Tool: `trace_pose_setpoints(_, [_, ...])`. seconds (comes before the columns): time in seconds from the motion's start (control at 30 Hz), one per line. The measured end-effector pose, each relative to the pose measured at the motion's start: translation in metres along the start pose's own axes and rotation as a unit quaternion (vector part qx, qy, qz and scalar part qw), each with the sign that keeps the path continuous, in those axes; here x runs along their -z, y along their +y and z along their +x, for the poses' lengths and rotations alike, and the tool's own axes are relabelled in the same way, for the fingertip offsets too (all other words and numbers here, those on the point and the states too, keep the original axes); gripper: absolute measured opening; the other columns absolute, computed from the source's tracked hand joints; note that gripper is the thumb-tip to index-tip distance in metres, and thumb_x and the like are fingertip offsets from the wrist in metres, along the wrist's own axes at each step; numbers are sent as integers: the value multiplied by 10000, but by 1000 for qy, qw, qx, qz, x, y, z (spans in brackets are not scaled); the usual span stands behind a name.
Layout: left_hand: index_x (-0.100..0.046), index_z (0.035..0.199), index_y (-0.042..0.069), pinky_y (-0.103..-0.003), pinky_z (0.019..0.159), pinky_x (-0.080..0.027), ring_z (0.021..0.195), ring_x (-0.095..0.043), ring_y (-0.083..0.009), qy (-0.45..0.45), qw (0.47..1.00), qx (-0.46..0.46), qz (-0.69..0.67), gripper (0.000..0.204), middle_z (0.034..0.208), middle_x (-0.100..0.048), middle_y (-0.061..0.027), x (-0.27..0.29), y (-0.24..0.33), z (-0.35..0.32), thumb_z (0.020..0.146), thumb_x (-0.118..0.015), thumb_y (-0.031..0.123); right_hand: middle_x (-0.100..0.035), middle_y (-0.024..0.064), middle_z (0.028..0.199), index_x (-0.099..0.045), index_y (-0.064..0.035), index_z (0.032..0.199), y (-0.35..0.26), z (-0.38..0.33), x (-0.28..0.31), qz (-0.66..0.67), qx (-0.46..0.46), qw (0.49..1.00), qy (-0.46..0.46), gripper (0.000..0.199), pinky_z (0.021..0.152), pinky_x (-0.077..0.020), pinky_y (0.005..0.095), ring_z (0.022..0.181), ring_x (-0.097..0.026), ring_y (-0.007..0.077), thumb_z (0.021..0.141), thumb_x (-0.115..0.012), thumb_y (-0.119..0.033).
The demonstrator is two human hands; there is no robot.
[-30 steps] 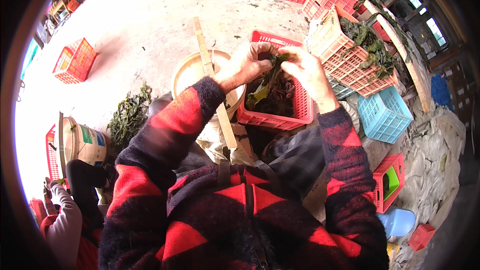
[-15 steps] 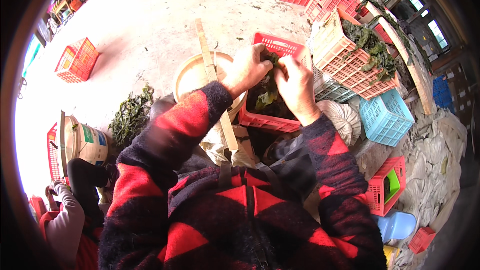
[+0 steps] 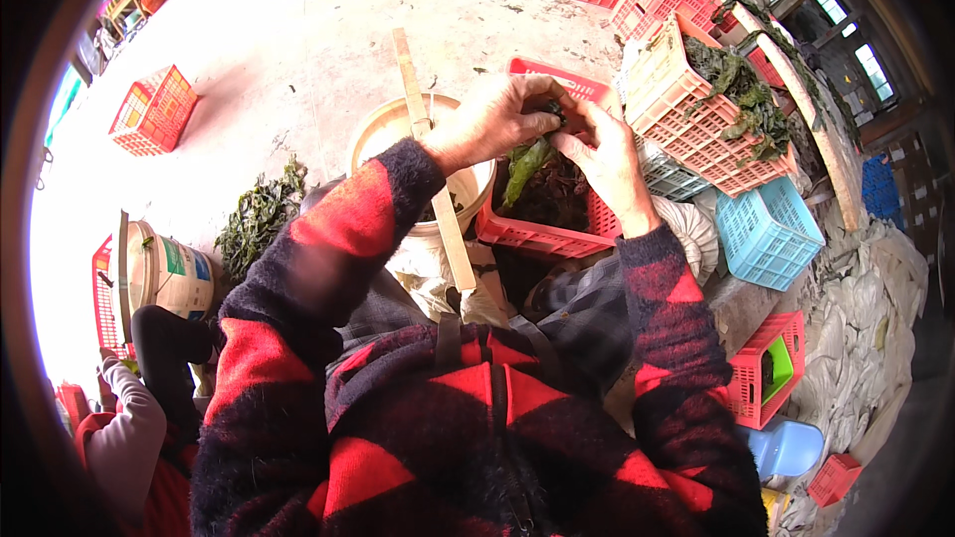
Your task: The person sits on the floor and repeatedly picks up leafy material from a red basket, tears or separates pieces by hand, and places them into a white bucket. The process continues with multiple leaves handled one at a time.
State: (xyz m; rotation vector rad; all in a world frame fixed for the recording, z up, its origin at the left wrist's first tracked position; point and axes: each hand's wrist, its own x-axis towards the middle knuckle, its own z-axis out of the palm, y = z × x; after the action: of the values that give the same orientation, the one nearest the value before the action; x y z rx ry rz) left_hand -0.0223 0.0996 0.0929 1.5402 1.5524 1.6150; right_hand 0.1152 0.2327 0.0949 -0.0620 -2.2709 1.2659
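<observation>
My left hand (image 3: 500, 119) and my right hand (image 3: 609, 157) meet above a red plastic crate (image 3: 542, 236). The fingers of both are curled together around a dark piece of seaweed (image 3: 553, 111), mostly hidden between them. Under the hands, a broad bright-green frond (image 3: 525, 171) hangs over the crate; whether it joins the held piece I cannot tell. More dark, brownish seaweed (image 3: 557, 194) fills the crate. Just left of it stands a pale round bucket (image 3: 373, 139), with a narrow wooden board (image 3: 450, 239) lying across its top.
At right, an orange crate (image 3: 686, 109) heaped with seaweed stands by a blue crate (image 3: 771, 234). A seaweed pile (image 3: 261, 214) lies on the floor at left, near another bucket (image 3: 174, 273). A seated person (image 3: 129, 428) works at lower left. Farther off stands a red crate (image 3: 154, 111).
My hands have lifted slightly and come together, the left fingers now bent over toward the right ones. More of the green frond and the crate's contents shows below them.
</observation>
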Motion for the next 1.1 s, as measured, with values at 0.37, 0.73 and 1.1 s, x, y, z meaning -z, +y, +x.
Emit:
trace_pose_setpoints(0.37, [-588,1174,20,-287,862,-479,956,-592,-122,50,983,89,-155,342,1018,-645,-27,-37,-45,-31,894,-693,187,-640,-9,845,-656,-10,994,7,-4,-9,60,-38,994,86,109,706,-468,224,779,-563,57,927,-625,-91])
trace_pose_setpoints(0.73, [-630,980,21,-230,683,-479,692,-590,-82,-52,915,182,-357,197,739,-605,0,-64,-94,-47,991,-539,195,-427,-7,677,-517,-46,947,70,-6,-11,507,-166,832,153,211,580,-421,266,579,-452,131,1031,-450,-228])
trace_pose_setpoints(1.1, [-649,905,-20,-334,667,-489,685,-628,-246,250,942,218,-55,199,725,-649,-150,-98,-116,-72,874,-626,176,-313,-48,679,-478,-70,920,106,-11,-22,545,-213,770,254,192,575,-324,248,579,-331,91,1030,-436,-222])
